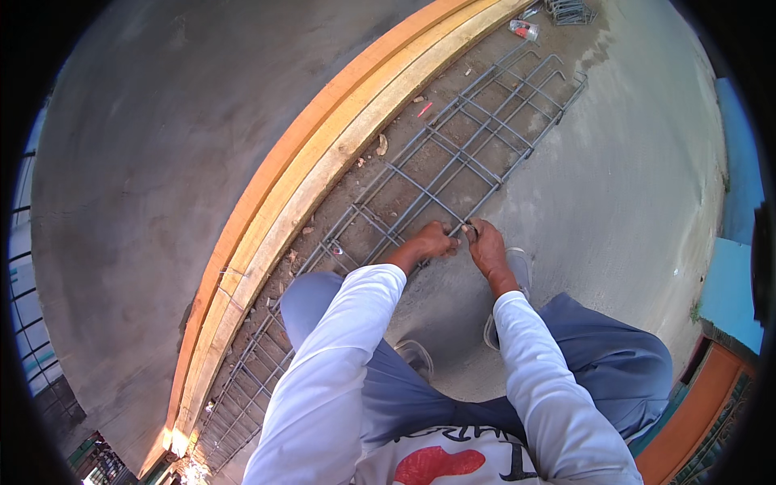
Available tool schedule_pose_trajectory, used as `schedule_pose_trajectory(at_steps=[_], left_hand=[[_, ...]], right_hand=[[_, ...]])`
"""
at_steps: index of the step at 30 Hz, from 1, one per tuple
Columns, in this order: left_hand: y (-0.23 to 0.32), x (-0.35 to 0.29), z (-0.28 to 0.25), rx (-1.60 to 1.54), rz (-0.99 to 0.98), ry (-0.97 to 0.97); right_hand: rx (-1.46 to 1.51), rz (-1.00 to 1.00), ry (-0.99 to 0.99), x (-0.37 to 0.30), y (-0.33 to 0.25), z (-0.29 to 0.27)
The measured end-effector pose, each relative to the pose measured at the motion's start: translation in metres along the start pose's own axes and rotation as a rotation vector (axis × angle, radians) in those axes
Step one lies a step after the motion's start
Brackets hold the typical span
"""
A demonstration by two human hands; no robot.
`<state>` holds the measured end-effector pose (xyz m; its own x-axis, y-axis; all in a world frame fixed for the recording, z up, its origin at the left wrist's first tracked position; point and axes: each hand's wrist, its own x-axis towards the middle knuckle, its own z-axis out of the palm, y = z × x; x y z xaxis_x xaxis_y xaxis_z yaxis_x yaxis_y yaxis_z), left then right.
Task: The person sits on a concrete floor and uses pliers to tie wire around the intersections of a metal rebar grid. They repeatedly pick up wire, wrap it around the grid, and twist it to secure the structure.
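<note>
A long rebar cage (436, 196) of grey steel bars and square stirrups lies slantwise on the ground in front of me. My left hand (434, 242) is closed over its near lengthwise bar, covering a stretch of it. Close beside it, at a crossing of bar and stirrup, is my right hand (488, 249), fingers curled in a pinch. Something small and dark shows at those fingertips, too hidden to name. The two hands nearly meet at this joint.
Long wooden boards (323, 153) run along the cage's far side. A crushed plastic cup (525, 30) and a pile of bent steel stirrups (570, 10) lie beyond its far end. My shoes (517, 271) rest on concrete close to the cage. Small debris litters the strip beside the boards.
</note>
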<state>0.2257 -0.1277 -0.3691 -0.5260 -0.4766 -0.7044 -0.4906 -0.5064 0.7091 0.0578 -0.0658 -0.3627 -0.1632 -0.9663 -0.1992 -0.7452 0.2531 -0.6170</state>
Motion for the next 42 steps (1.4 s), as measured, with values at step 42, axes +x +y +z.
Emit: schedule_pose_trajectory(at_steps=[42], left_hand=[[-0.002,-0.014,0.067,-0.236,0.471,0.961]], right_hand=[[-0.182,0.090,-0.337,0.001,-0.009,-0.034]])
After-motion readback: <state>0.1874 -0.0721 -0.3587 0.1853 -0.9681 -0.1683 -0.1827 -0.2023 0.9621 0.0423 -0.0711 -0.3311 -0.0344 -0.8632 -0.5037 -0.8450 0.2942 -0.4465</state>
